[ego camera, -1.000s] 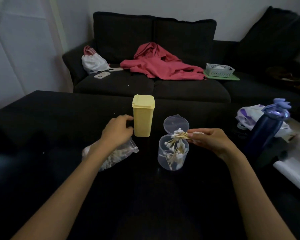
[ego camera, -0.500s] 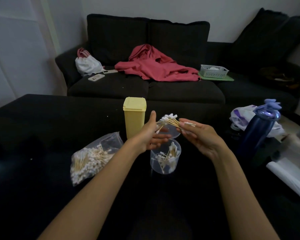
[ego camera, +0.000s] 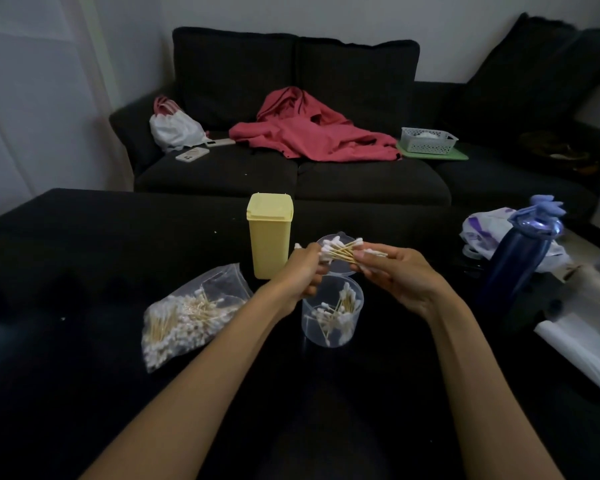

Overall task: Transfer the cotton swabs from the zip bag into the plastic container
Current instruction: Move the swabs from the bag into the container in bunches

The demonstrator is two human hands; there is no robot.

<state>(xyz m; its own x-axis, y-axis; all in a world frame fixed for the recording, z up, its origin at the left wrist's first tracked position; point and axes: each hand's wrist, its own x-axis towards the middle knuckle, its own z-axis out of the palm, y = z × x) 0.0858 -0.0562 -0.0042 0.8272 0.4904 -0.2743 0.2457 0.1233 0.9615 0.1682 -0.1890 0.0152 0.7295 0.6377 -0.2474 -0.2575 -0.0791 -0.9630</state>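
Now, nearest of all, two bare forearms are seen reaching forward over the dark table. Just below the fingers, the clear plastic container is found upright and open, with a loose clutch of swabs already inside. To the left of the fingers, well apart from them, the zip bag is laid flat on the table, packed with swabs. A bundle of cotton swabs is held crosswise above the container: one end is gripped by the curled fingers of the left hand, the other is pinched between thumb and fingertips of the right hand. Behind the fingers the container's hinged lid is partly hidden. Just left of the left hand, a yellow lidded box is stood upright. Off to the right of the fingers, a dark blue bottle is seen. Farther back, a red garment, a white basket and a phone are spread on the dark sofa. No writing or brand can be read anywhere.
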